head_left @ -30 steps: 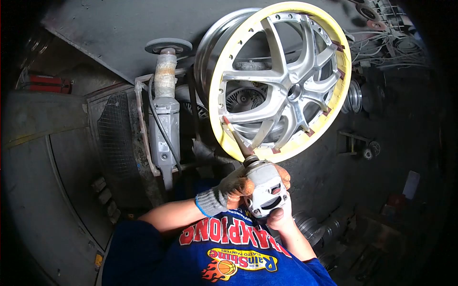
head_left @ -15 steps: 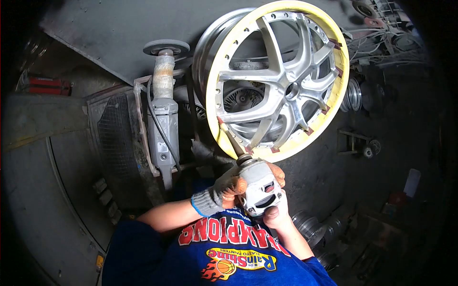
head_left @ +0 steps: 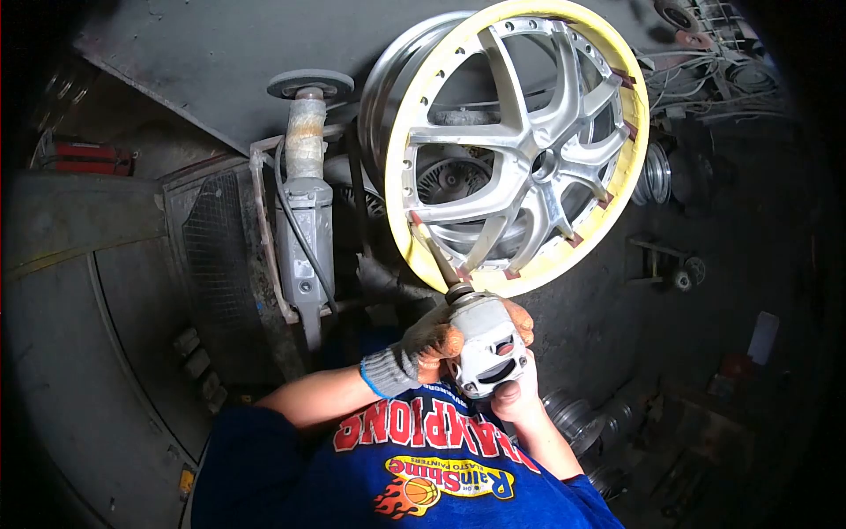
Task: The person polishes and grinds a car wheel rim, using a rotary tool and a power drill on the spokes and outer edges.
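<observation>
My left hand (head_left: 419, 348), in a grey glove with orange-coated fingers, wraps around the front of a pale grey power grinder (head_left: 485, 339). My right hand (head_left: 520, 401), with a bare thumb and palm showing, holds the grinder's rear end; its other fingers are hidden. From the grinder a long tapered bit (head_left: 441, 260) points up and left, its reddish tip at a spoke end near the lower-left edge of a silver alloy wheel (head_left: 467, 137). Yellow masking (head_left: 636, 145) covers the wheel's outer lip, with several small dark red-brown pieces along its inner edge.
A larger grey power tool (head_left: 306, 238) with a round disc (head_left: 310, 85) stands upright at left beside a metal frame. Other wheel rims (head_left: 573, 423) lie at lower right. A small wheeled stand (head_left: 656, 262), tangled cables (head_left: 692, 79) and a red case (head_left: 88, 159) are around.
The whole scene has shifted slightly right in view. Both hands keep their grip on the grinder, and its tip stays near the wheel's lower-left edge.
</observation>
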`<action>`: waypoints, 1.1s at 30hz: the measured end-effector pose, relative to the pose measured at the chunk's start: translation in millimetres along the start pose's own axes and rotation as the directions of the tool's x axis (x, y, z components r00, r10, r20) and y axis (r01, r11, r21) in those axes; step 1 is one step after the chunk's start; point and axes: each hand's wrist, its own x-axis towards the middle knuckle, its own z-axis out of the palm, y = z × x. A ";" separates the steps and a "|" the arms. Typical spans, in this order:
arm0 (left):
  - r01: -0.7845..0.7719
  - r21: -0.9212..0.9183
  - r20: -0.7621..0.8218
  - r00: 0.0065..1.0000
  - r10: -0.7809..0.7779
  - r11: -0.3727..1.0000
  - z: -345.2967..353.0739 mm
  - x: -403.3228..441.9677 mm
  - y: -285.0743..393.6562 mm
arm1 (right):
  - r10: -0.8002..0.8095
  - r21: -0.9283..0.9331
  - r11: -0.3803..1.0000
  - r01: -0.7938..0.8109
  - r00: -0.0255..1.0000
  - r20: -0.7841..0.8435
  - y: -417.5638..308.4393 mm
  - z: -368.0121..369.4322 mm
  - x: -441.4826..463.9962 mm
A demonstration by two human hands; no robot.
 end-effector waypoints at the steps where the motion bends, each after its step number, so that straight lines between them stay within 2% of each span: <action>1: 0.010 -0.017 0.004 1.000 -0.010 1.000 0.2 0.7 -0.8 | -0.051 -0.015 0.999 0.051 0.998 -0.021 -1.0 1.0 -0.5; 3: 0.019 -0.031 0.008 1.000 -0.019 0.999 1.0 -0.1 -0.8 | -0.056 0.003 0.998 0.056 0.998 -0.024 -3.6 1.5 -0.3; 5: 0.002 -0.049 -0.025 1.000 -0.003 0.999 2.2 -2.8 -1.4 | 0.021 0.028 0.999 -0.020 0.999 -0.030 -4.0 2.5 -1.1; 7: -0.004 -0.008 -0.026 1.000 0.004 1.000 2.4 -3.7 -0.8 | 0.028 0.014 1.000 -0.028 1.000 -0.007 -0.1 0.9 -2.0; 9: -0.011 0.030 -0.026 1.000 0.012 0.999 2.5 -3.6 0.0 | -0.085 -0.050 0.995 0.084 0.996 -0.017 10.1 0.8 -3.7; 13: -0.001 0.047 -0.038 0.999 0.003 0.999 1.9 -1.7 -3.4 | -0.081 0.004 0.997 0.082 0.996 -0.047 3.4 3.3 -2.7; 15: 0.019 -0.044 0.013 1.000 -0.019 0.999 -0.4 -2.9 -2.7 | -0.090 -0.011 0.996 0.089 0.995 -0.051 5.0 3.4 -2.7; 19: 0.009 0.053 -0.050 0.999 -0.007 0.999 5.1 -5.3 0.2 | -0.102 -0.033 0.994 0.100 0.993 -0.059 5.2 6.2 -2.3; 23: 0.009 0.099 -0.026 1.000 -0.006 0.995 5.2 -1.2 -2.8 | -0.092 -0.029 0.995 0.090 0.994 -0.052 7.1 3.7 -5.3; 28: 0.023 0.057 -0.071 0.997 -0.019 0.998 7.5 -8.2 -1.2 | -0.116 -0.053 0.992 0.112 0.991 -0.062 2.8 8.3 -3.7; 32: 0.029 0.060 -0.047 0.999 -0.027 0.998 5.2 -6.4 -3.5 | -0.105 -0.087 0.991 0.101 0.994 -0.039 4.0 4.0 -7.0; 33: 0.033 0.008 -0.018 0.999 -0.033 0.999 3.8 -5.4 -5.0 | -0.052 -0.019 0.999 0.051 0.998 -0.043 1.5 3.9 -7.6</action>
